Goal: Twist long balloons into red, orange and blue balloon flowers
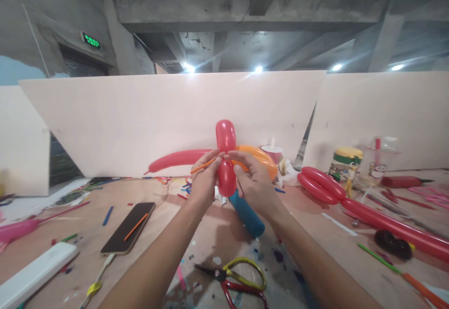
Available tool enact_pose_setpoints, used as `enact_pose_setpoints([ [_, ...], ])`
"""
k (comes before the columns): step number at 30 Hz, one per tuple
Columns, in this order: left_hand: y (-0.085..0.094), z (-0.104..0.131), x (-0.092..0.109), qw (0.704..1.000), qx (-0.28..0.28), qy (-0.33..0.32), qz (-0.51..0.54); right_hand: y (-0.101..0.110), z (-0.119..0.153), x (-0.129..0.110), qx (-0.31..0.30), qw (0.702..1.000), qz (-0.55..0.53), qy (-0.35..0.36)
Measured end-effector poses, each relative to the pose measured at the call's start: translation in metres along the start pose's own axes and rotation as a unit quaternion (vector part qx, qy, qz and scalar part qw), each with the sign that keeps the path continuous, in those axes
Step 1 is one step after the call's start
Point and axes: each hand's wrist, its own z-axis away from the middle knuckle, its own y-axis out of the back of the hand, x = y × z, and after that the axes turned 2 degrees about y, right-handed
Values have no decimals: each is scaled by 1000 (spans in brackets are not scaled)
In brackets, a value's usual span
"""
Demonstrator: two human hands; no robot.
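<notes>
A twisted balloon figure is held up in front of me, with red lobes above and below its middle, a long red arm to the left and orange loops to the right. My left hand is closed on its red middle, and a thin orange strip sticks out from those fingers. On the other side, my right hand pinches the same joint. Below the hands a blue balloon slants down to the right; where it joins the figure, if it does, is hidden.
Scissors lie at the front. A phone with a cable and a white case are at left. To the right are a looped red balloon, a jar and scraps. A pale board stands behind.
</notes>
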Motion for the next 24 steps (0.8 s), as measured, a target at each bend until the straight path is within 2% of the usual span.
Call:
enact_pose_setpoints([
  [4, -2, 4, 0, 997, -23, -6, -78, -1, 0, 2, 5, 999, 45, 20],
  [9, -5, 12, -7, 996, 11, -56, -65, 2, -4, 9, 26, 998, 48, 13],
  [11, -5, 13, -9, 997, -23, -55, -57, 6, -6, 9, 13, 1000, 27, 6],
  [13, -3, 14, -10, 994, -81, -39, -62, 11, -8, 6, -6, 1000, 20, -3],
  [16, -2, 14, -7, 987, -147, -16, -62, 17, -10, 0, -10, 998, 64, -14],
  [19, -2, 15, -3, 985, -167, 1, -51, 20, -11, -3, 7, 995, 94, -7],
  [24, -3, 18, -6, 978, -202, 4, -48, 24, -13, 0, 23, 999, 47, -8],
])
